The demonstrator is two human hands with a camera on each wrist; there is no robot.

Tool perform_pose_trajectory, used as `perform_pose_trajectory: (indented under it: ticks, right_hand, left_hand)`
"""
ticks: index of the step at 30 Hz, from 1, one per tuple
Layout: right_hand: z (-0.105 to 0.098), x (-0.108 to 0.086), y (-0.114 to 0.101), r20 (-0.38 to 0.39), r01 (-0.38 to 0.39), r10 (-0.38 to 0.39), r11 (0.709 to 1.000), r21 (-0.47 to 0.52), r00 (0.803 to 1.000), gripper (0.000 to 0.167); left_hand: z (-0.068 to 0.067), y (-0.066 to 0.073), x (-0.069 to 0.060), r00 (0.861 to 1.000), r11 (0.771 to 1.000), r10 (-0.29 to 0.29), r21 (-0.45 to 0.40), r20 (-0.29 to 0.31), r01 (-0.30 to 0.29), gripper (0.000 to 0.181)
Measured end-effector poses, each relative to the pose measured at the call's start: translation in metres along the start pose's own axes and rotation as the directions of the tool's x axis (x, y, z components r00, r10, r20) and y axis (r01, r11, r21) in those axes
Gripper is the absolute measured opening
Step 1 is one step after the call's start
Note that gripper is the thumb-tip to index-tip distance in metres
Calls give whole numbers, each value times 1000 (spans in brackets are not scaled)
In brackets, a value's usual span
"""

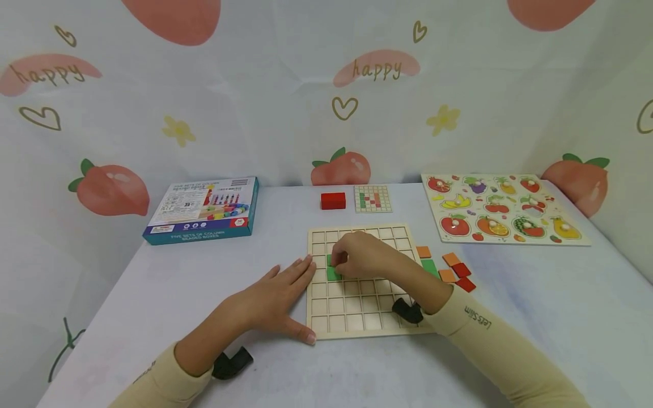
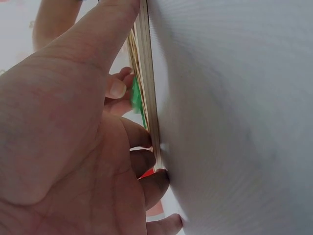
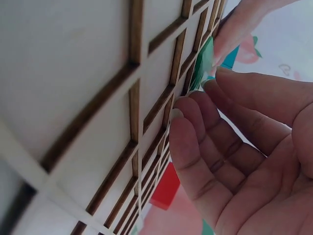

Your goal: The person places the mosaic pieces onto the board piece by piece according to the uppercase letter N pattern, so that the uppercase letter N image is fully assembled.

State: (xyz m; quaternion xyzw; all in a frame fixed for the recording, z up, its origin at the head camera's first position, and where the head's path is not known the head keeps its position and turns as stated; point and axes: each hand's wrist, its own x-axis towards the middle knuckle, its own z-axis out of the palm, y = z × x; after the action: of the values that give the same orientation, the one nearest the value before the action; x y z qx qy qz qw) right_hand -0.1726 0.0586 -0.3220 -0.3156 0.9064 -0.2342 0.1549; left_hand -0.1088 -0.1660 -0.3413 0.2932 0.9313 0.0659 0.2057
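Note:
A pale wooden grid board lies on the table. My left hand lies along its left side, fingers spread; in the left wrist view the fingertips meet the board's edge. Over the upper left squares, my right hand has its fingers bent and pinches a green square tile near the board. The same tile looks blurred in the left wrist view. In the head view, a green tile shows below the right fingertips. The fingers partly hide this spot.
Orange tiles, red tiles and a green piece lie right of the board. Behind it are a red block and a small pattern card. A boxed bead set stands left, a fruit puzzle board right.

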Motion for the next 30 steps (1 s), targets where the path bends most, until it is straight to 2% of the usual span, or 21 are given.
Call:
perform_pose_trajectory:
  ticks: [6,9,13,20,25,30]
  right_hand:
    - [-2,-8,2,-42,18,-17,1000,4,999,7]
    - [-6,-17,6,-70,54,-53,998,9,996,8]
    - [-15,-34,14,-99,49,-45,998,34,994,9]
    - [-34,-70,42,-122,-64,69,997,46,990,8]
    - [-46,-96,58,-106,-204,207,978,41,973,9]
    - [-48,-114,80,-60,-283,284,959,23,957,14]
  left_hand:
    - [1,0,0,1000,1000,2,11,-4,-2,129]
    - [2,-1,0,1000,1000,-1,7,-6,1,130]
    - [2,0,1,1000,1000,-5,1,-6,5,130]
    - [1,1,0,1000,1000,-4,-3,-6,4,129]
    - [1,1,0,1000,1000,-7,-4,1,7,129]
    - [1,1,0,1000,1000,-14,-1,8,14,130]
